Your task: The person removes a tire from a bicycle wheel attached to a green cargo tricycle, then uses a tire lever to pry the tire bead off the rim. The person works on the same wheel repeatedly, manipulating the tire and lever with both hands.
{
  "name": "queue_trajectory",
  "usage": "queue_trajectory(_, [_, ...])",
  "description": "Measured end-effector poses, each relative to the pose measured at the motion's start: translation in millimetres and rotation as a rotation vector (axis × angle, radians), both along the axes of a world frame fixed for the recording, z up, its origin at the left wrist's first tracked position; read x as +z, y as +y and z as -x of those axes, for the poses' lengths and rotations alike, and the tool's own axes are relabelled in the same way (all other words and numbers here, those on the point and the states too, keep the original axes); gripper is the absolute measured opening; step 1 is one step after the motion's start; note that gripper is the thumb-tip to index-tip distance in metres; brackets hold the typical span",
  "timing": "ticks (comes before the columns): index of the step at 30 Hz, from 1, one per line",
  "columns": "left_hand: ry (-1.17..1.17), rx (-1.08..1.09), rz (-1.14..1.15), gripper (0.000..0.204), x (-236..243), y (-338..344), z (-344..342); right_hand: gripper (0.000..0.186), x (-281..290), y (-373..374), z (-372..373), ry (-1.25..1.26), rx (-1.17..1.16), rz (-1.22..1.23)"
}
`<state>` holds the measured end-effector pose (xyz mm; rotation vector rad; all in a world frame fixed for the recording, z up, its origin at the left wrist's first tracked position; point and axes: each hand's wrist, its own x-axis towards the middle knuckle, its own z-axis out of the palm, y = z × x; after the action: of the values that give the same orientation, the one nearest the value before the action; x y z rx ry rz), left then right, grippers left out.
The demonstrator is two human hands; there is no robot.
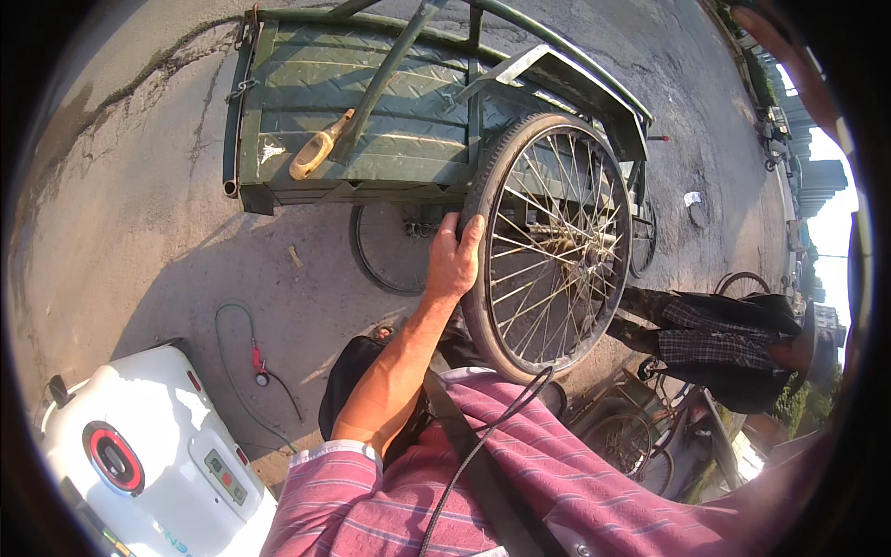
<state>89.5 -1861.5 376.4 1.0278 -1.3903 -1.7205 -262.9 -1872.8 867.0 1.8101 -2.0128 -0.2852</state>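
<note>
My left hand is closed around the tyre of a spoked wheel, with the thumb on the near sidewall. The wheel stands tilted in front of me, against the side of a dark green metal cart. Its hub and silver spokes face to the right. I cannot tell whether the wheel is fixed to the cart. My right hand is raised at the upper right rim, close to the camera. Only a blurred part of it shows, and what its fingers do is hidden.
A yellow-brown handled tool lies on the cart bed. On the ground are a red inflator gun with a gauge and hose. A white machine stands at lower left. Another person and a parked cycle are at right.
</note>
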Motion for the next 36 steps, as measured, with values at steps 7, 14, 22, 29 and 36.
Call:
queue_trajectory(7, [0.115, -0.083, -0.144, 0.055, -37, -24, 1, 0.053, -170, 101, -138, -0.611, -0.298, -0.439])
queue_trajectory(14, [-0.297, 0.000, 0.189, 0.062, -5, 25, 3, 0.062, -362, 283, -175, -1.602, -0.695, -0.186])
queue_trajectory(22, [-0.253, 0.050, 0.225, 0.059, -14, 81, -38, 0.069, -443, 368, -222, -2.238, -1.098, 0.218])
queue_trajectory(29, [-0.799, -0.507, 0.188, 0.059, 32, 79, -94, 0.068, -481, 402, -211, -1.958, -0.979, 0.246])
queue_trajectory(36, [-0.519, -0.690, 0.279, 0.027, 132, 98, -33, 0.066, -470, 412, -197, -1.685, -0.888, 0.287])
